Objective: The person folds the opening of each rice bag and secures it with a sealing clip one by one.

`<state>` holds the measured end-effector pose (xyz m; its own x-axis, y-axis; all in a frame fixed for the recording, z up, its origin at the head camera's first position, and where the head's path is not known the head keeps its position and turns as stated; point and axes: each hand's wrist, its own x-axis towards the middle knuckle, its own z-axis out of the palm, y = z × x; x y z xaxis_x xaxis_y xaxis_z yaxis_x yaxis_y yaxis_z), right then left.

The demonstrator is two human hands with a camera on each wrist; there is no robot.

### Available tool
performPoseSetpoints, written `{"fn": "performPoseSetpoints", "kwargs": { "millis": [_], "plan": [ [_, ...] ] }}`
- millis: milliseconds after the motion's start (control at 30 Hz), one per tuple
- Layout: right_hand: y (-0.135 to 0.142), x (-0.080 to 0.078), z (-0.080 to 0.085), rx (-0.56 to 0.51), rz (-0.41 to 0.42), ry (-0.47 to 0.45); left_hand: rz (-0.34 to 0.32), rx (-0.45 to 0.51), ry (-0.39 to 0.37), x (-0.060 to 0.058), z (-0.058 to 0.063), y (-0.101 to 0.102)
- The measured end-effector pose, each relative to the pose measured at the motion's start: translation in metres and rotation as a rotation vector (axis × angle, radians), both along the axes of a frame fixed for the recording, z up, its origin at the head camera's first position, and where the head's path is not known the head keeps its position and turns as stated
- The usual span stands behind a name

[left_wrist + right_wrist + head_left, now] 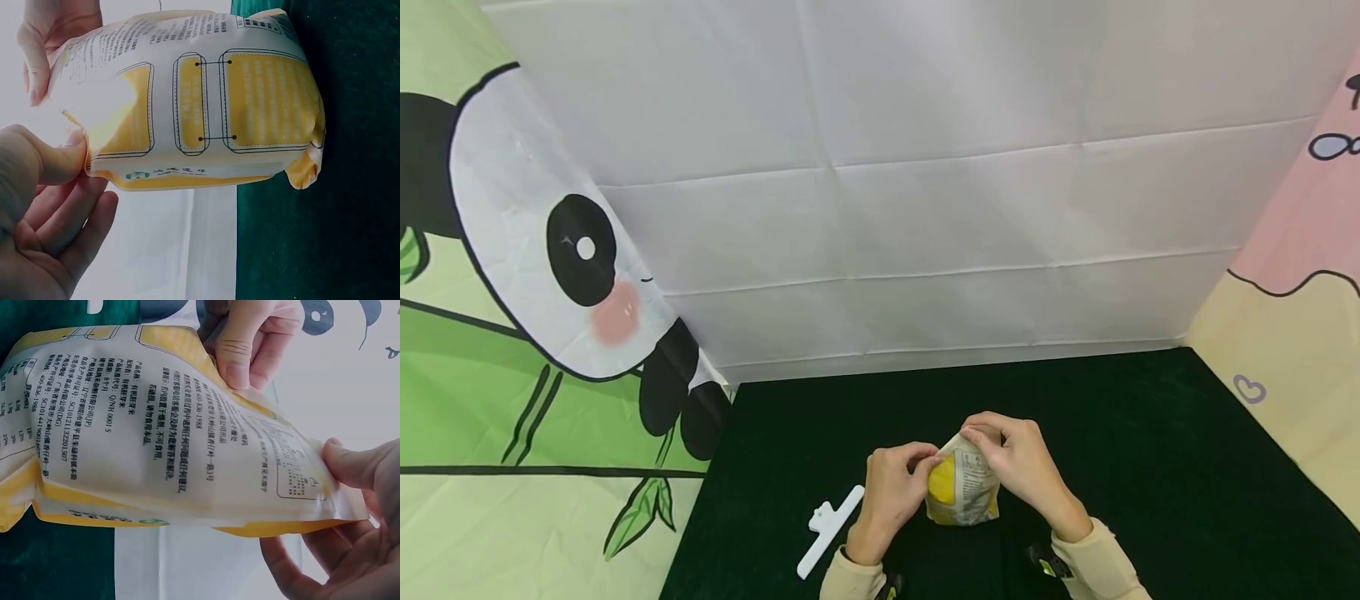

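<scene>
A yellow and white printed food bag (964, 487) stands upright on the dark green cloth, its top edge between my two hands. With thumb and fingers my left hand (897, 490) pinches the bag's upper left corner. My right hand (1021, 463) pinches the top on the other side, a little higher. In the left wrist view the bag (187, 106) shows yellow panels, with the left thumb (56, 159) pressed on its edge. Rows of printed text cover the bag (156, 425) in the right wrist view. A white sealing clip (831, 532) lies left of my left hand.
The dark green cloth (1120, 433) covers the table. A white curtain (925, 208) hangs behind it. A panda-patterned curtain (535, 400) stands at the left, and a pink and cream one (1285, 350) at the right.
</scene>
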<state>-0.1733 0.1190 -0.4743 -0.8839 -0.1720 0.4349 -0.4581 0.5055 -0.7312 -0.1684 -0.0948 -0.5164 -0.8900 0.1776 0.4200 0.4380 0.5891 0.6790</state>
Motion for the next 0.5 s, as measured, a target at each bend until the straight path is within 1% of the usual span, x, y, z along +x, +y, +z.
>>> {"fn": "performPoseSetpoints", "kwargs": {
  "millis": [67,267,500],
  "plan": [
    [0.0003,-0.0005,-0.0012,-0.002,-0.003,0.012,-0.003,0.009,0.003,-0.0003,0.0005,0.0007],
    [0.0005,-0.0016,-0.0036,-0.006,-0.004,-0.002,-0.013,0.027,0.013,0.0001,0.0013,0.0016],
    [0.003,-0.002,-0.0069,-0.03,0.024,0.019,-0.026,0.029,-0.02,0.0002,0.0012,0.0]
  ]
}}
